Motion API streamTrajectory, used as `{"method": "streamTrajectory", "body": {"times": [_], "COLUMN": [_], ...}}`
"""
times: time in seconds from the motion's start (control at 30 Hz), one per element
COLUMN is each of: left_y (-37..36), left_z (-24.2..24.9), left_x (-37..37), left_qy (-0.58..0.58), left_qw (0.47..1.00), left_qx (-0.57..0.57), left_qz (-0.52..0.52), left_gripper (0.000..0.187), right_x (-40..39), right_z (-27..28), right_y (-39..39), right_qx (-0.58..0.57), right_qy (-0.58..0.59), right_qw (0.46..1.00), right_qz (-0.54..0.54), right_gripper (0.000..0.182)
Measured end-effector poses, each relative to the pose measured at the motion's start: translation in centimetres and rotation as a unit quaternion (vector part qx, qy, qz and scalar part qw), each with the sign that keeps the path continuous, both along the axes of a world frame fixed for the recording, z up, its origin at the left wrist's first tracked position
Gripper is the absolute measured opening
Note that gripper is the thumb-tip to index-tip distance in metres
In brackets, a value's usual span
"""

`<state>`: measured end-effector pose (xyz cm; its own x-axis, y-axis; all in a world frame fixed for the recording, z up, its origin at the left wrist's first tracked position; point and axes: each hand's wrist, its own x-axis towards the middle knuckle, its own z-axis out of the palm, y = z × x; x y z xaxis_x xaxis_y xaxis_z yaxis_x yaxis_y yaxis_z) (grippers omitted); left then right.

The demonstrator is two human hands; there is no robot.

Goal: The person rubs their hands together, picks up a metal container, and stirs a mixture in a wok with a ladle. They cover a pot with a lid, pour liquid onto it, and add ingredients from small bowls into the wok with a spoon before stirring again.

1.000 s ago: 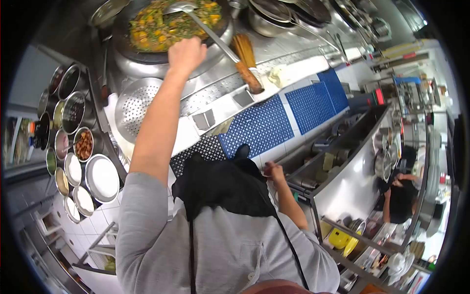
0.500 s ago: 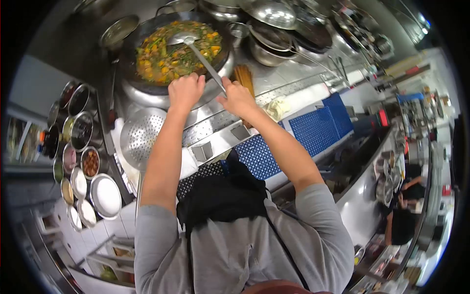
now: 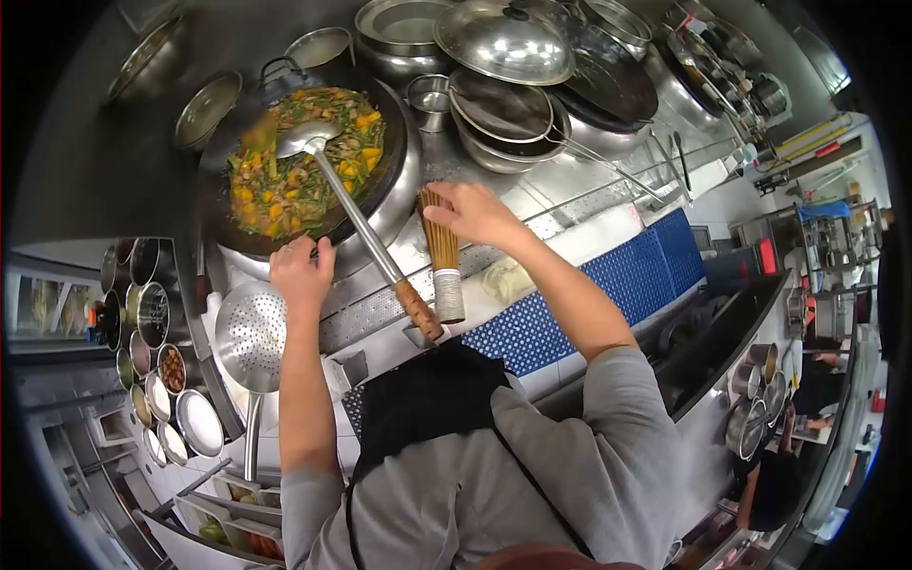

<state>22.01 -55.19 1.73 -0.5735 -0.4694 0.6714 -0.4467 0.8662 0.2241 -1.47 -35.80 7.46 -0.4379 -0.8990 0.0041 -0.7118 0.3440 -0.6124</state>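
Note:
Closed at the near edge of the wok [image 3: 214,185], my left hand [image 3: 302,274] grips its dark handle. The wok holds a stir-fry [image 3: 313,171] of green stems and orange chunks, a patch of it blurred at the left. A steel ladle [image 3: 361,223] lies with its bowl in the food and its wooden-ended handle across the wok's rim, out of both hands. My right hand [image 3: 475,211] is curled around the bristles of a bamboo wok brush [image 3: 443,252], right of the ladle; some fingertips are hidden.
A perforated strainer [image 3: 252,332] lies left of my left arm. Several ingredient bowls [image 3: 199,423] stand farther left. Behind the brush are a small steel pot [image 3: 429,100], a sieve [image 3: 503,104] and a domed lid [image 3: 503,43]. Other people [image 3: 774,489] are at far right.
My right hand has let go of the ladle and moved onto the bamboo brush. My left hand stays at the wok's near edge. The view has shifted.

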Motion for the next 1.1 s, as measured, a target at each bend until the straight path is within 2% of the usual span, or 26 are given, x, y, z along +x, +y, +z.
{"method": "streamTrajectory", "body": {"times": [0.1, 0.23, 0.33, 0.4, 0.67, 0.77, 0.97, 1.1], "left_y": [-0.4, -0.5, -0.3, -0.3, 1.5, 2.6, 2.2, 2.5], "left_z": [-1.1, -1.3, -1.2, -1.6, -1.5, -1.1, -1.7, -1.5], "left_x": [-0.1, -0.1, 0.2, 0.0, -2.2, -3.1, -2.9, -3.4], "left_qy": [0.010, 0.034, 0.009, 0.045, 0.070, 0.059, 0.036, 0.046], "left_qw": [1.000, 0.999, 1.000, 0.999, 0.986, 0.981, 0.975, 0.973], "left_qx": [-0.024, -0.029, -0.003, 0.011, 0.084, 0.077, 0.079, 0.077], "left_qz": [-0.001, -0.008, 0.002, 0.014, 0.127, 0.167, 0.205, 0.212], "left_gripper": [0.021, 0.019, 0.013, 0.011, 0.030, 0.036, 0.040, 0.040], "right_x": [-2.0, -5.6, -11.5, -17.2, -37.9, -42.2, -46.4, -46.5], "right_z": [-0.2, 2.1, 4.5, 5.1, 5.6, 5.3, 5.0, 5.7], "right_y": [2.0, 3.7, 2.4, 0.5, -8.6, -11.5, -14.9, -11.5], "right_qx": [0.001, 0.066, 0.081, 0.064, 0.015, -0.003, 0.024, -0.109], "right_qy": [-0.017, 0.040, 0.104, 0.182, 0.259, 0.236, 0.281, 0.309], "right_qw": [1.000, 0.996, 0.987, 0.977, 0.938, 0.952, 0.953, 0.936], "right_qz": [-0.019, -0.042, -0.089, -0.085, -0.231, -0.195, -0.109, -0.127], "right_gripper": [0.049, 0.047, 0.040, 0.033, 0.057, 0.063, 0.048, 0.043]}}
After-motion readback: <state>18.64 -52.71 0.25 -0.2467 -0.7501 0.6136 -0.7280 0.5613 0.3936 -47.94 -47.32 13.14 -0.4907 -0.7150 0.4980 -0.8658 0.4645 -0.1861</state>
